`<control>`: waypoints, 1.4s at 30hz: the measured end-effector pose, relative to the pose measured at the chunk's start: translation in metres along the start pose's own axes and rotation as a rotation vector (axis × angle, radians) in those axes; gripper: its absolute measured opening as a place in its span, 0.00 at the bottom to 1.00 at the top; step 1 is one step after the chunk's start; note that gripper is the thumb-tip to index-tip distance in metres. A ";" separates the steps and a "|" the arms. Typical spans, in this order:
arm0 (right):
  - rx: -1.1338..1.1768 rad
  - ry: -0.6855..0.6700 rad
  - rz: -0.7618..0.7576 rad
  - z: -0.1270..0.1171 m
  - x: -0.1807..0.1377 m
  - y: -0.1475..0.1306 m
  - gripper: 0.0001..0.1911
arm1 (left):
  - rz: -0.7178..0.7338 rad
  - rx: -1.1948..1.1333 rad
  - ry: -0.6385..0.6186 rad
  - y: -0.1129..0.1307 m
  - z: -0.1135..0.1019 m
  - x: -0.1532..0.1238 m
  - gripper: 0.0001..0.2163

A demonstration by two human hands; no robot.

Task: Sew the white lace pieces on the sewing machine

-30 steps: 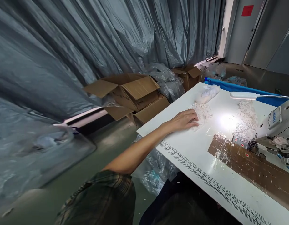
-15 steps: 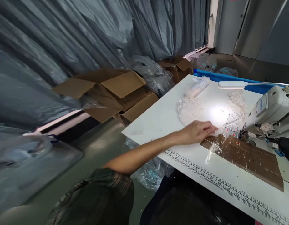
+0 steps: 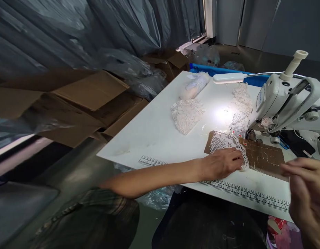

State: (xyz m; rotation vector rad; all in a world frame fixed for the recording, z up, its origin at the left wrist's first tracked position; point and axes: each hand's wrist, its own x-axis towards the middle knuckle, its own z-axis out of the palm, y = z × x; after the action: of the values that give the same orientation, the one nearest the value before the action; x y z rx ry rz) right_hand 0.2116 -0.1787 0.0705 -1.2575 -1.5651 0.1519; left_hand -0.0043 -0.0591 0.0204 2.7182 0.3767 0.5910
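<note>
My left hand (image 3: 223, 163) lies on a white scalloped lace piece (image 3: 222, 141), its fingers curled onto the lace's near edge. That lace rests over the left end of a brown board (image 3: 265, 155), just left of the sewing machine's presser foot (image 3: 250, 135). At the right edge my right hand (image 3: 307, 190) is raised by the board's right end. Its thumb and fingers come together in a pinch, and whatever is between them is too small or hidden to make out. Further back lie a fan-shaped lace bundle (image 3: 187, 114) and a lace pile (image 3: 240, 103).
The white sewing machine (image 3: 287, 100) stands at right, with a lamp (image 3: 229, 78) lighting the white table (image 3: 139, 138). A wrapped roll (image 3: 195, 85) lies at the back. A printed ruler (image 3: 243, 192) follows the front edge. Open cardboard boxes (image 3: 89, 90) stand left on the floor.
My view has swung right. My left hand has come nearer the front edge, now with a lace piece spread under it on the board. My right hand has entered at the right.
</note>
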 end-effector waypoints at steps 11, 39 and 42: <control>0.236 -0.647 0.464 0.045 0.009 0.025 0.31 | -0.677 -1.051 0.177 0.017 -0.050 -0.008 0.09; 0.009 -0.680 0.633 0.075 0.042 0.027 0.18 | -0.104 0.112 -0.158 -0.052 -0.034 0.016 0.08; -0.194 -0.636 0.605 0.073 0.050 0.034 0.09 | -0.107 0.250 -0.115 -0.060 -0.032 0.026 0.08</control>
State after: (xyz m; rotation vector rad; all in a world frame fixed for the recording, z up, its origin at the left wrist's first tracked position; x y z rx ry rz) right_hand 0.1830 -0.0904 0.0496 -1.9396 -1.6882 0.8738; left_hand -0.0065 0.0122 0.0343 2.9286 0.5975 0.3784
